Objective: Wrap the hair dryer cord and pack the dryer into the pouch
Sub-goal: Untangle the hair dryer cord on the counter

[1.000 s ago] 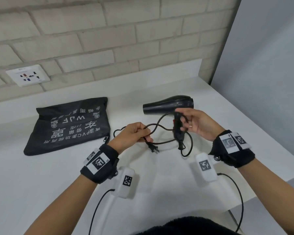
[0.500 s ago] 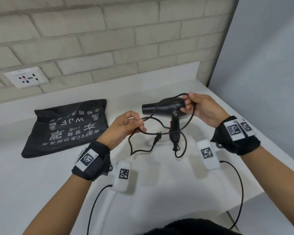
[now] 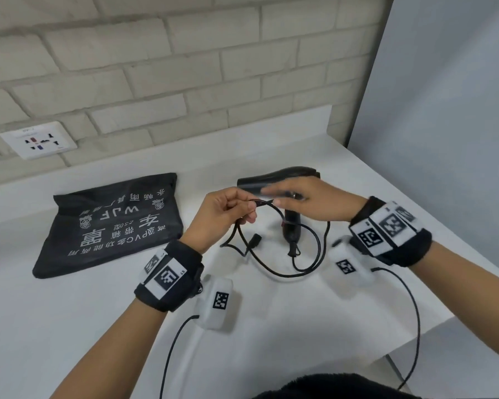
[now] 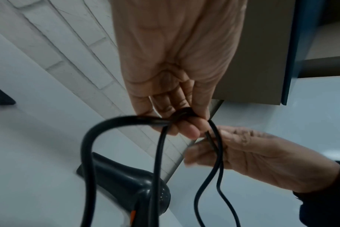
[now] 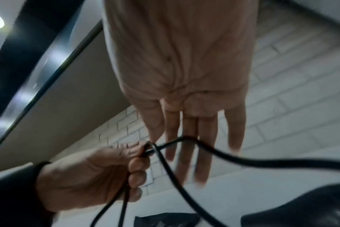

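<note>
The black hair dryer (image 3: 277, 177) lies on the white counter (image 3: 69, 312), barrel pointing left, handle toward me; it also shows as the dryer (image 4: 126, 184) and the dryer (image 5: 301, 207). My left hand (image 3: 248, 208) pinches gathered loops of the black cord (image 3: 308, 254) just left of the dryer. In the left wrist view my left hand (image 4: 184, 127) curls round the cord (image 4: 159, 153). My right hand (image 3: 274, 197) reaches over the barrel, its fingers (image 5: 202, 153) straight and touching the cord (image 5: 243, 161). The plug (image 3: 255, 240) hangs below. The black pouch (image 3: 113, 223) lies flat at the left.
A wall socket (image 3: 38, 139) sits in the brick wall behind the pouch. A grey panel (image 3: 444, 110) closes the right side, and the counter's right edge (image 3: 473, 298) runs under my right forearm. Thin camera cables (image 3: 170, 355) trail from both wrists.
My right hand has let go of the dryer's rear end and moved left to the cord at my left hand. The dryer has come down lower. The left hand has kept its hold.
</note>
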Action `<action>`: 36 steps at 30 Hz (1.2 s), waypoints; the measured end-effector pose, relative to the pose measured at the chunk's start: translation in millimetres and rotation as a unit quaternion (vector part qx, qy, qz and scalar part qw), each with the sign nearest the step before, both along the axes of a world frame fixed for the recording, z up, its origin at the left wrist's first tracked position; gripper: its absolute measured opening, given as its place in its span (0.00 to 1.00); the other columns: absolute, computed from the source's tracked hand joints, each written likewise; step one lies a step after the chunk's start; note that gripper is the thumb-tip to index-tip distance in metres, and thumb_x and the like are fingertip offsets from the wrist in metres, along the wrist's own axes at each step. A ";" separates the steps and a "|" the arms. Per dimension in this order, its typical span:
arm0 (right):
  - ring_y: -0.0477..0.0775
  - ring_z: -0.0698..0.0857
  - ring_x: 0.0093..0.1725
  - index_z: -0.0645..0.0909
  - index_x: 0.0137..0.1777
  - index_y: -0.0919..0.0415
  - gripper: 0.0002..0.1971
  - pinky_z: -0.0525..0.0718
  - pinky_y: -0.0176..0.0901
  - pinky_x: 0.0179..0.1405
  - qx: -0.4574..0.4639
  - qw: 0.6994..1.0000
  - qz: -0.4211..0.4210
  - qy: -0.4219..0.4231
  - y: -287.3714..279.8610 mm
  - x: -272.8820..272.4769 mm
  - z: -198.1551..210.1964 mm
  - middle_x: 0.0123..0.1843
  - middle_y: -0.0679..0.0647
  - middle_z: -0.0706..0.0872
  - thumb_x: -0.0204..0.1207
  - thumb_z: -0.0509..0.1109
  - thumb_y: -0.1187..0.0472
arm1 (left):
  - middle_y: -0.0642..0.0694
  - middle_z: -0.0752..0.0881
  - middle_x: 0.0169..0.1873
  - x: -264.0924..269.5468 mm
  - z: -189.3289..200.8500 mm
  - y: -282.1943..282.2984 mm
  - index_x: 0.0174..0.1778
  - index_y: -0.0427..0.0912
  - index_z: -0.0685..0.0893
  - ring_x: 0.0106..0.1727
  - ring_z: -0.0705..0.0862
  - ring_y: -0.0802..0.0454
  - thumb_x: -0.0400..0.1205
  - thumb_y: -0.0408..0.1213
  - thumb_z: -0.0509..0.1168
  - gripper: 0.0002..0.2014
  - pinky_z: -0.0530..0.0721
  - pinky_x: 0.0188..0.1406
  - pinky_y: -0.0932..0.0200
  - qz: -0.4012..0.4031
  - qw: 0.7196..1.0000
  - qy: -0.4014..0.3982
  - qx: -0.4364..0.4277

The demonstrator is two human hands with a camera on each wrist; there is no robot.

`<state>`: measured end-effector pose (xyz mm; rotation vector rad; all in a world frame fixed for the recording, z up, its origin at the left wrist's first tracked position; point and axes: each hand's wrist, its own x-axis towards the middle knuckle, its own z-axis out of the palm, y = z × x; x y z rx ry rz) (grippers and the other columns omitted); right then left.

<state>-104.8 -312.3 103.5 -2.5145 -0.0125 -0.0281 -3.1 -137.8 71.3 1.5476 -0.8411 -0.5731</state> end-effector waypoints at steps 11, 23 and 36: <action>0.45 0.90 0.32 0.80 0.42 0.63 0.08 0.88 0.35 0.39 0.398 0.905 -0.146 -0.036 -17.9 9.7 10.8 0.28 0.49 0.90 0.80 0.61 0.67 | 0.49 0.89 0.32 0.5 -20.3 17.0 0.37 0.47 0.77 0.38 0.86 0.53 0.80 0.39 0.63 0.06 0.82 0.50 0.60 -0.041 0.992 0.119 -0.002; 0.51 0.83 0.45 0.81 0.59 0.57 0.10 0.81 0.43 0.53 0.108 0.991 -0.062 0.055 -20.5 1.5 16.1 0.44 0.53 0.85 0.79 0.64 0.61 | 0.50 0.82 0.26 -6.7 -18.4 18.9 0.35 0.44 0.75 0.25 0.76 0.57 0.82 0.31 0.58 0.10 0.80 0.32 0.67 -0.024 0.972 0.224 -0.061; 0.38 0.75 0.19 0.82 0.42 0.62 0.11 0.82 0.28 0.24 0.232 0.963 -0.137 -0.009 -31.8 -1.0 42.2 0.25 0.49 0.74 0.82 0.59 0.65 | 0.58 0.85 0.29 13.4 -34.3 21.7 0.34 0.45 0.80 0.30 0.79 0.64 0.77 0.33 0.68 0.07 0.78 0.35 0.71 0.082 0.993 -0.068 0.047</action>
